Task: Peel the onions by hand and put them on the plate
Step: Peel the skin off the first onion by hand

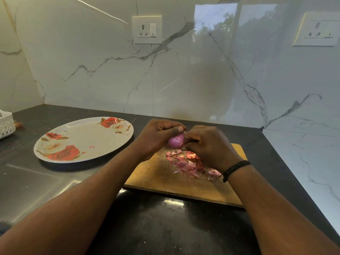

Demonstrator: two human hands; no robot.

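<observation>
A small purple onion is held between both hands above the far end of a wooden cutting board. My left hand grips it from the left with the thumb on top. My right hand closes on its right side with the fingertips at the skin. Loose pink and red onion skins lie on the board beneath the hands. A white oval plate with red rose prints sits to the left on the dark counter, holding only a tiny pink scrap.
A white lattice basket stands at the far left edge of the counter. The marble wall runs behind and along the right side, with power sockets above. The dark counter extends toward me.
</observation>
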